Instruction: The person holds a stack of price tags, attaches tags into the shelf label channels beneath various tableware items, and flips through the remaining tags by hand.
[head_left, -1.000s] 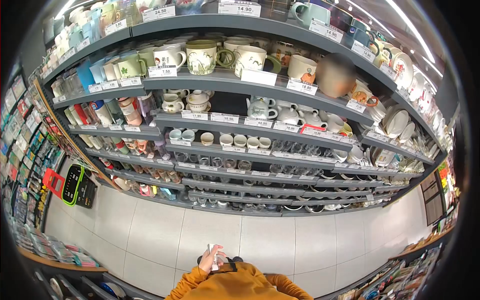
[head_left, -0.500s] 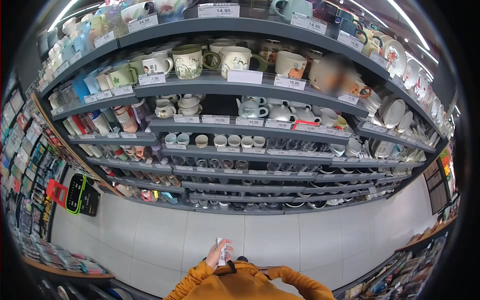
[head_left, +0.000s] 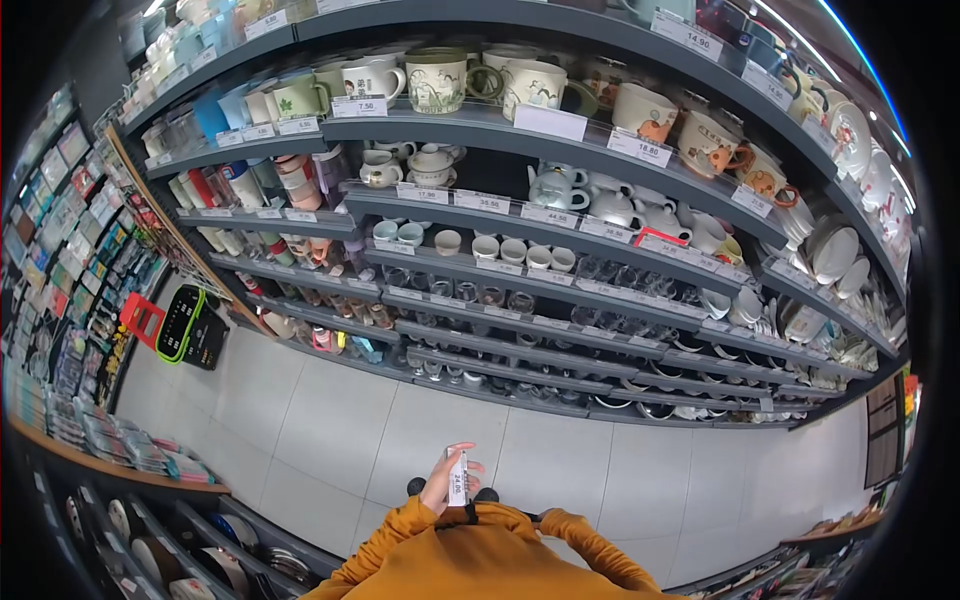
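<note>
My left hand (head_left: 439, 486) is in front of my body at the bottom of the view, closed on a white price tag (head_left: 457, 479) with printed digits turned up towards me. One finger sticks out past the top of the tag. My right hand (head_left: 545, 516) is low at my waist by the yellow-brown sleeve, and its fingers are mostly hidden. Ahead stands a grey shelf unit, out of reach of both hands as they are held. Its upper shelf carries patterned mugs (head_left: 437, 82), with teapots (head_left: 558, 187) below and small cups (head_left: 512, 250) under those.
On the floor at left stands a black and green shopping basket (head_left: 196, 335) with a red part beside it. Plates (head_left: 832, 252) fill the right end of the shelves. Packaged goods (head_left: 110, 440) line the left side, and pans (head_left: 150, 556) sit at lower left. Pale floor tiles (head_left: 330, 430) run between.
The view has tilted and turned, so the shelves sit slanted and the basket shows higher. My left hand has risen slightly, with the tag's printed face turned more towards me.
</note>
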